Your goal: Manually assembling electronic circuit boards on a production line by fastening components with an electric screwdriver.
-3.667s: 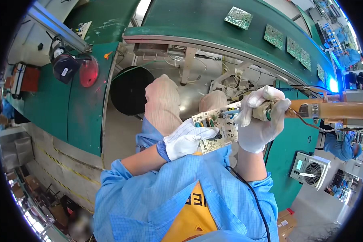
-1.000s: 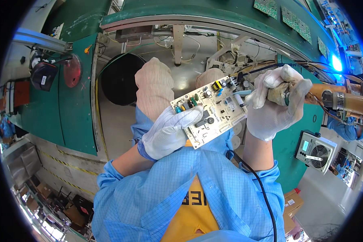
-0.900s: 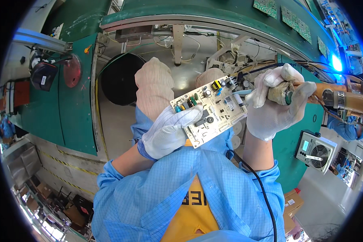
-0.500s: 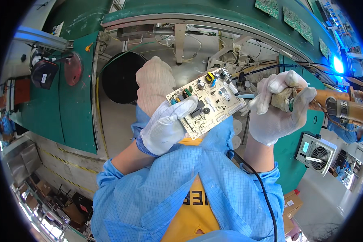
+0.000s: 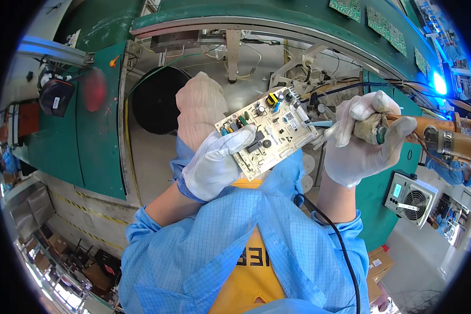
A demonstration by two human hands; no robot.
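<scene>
Now we inspect: left hand (image 5: pixel 214 167) grips circuit board (image 5: pixel 267 135) by lower-left edge, thumb across component face, board tilted, raised in front of chest, above table (image 5: pixel 146 157). Right hand (image 5: pixel 358 144) clenched round soldering tool (image 5: pixel 429 133), at 3 o'clock of board, tool tip (image 5: pixel 319 124) just beside board's right edge; contact unclear. Step, as we judge: check of component side between touch-ups. Next move calls for steady board and fine aim of tip at chosen joint, clear of tall capacitors. Small fan unit (image 5: pixel 411 196) at 4 o'clock.
</scene>
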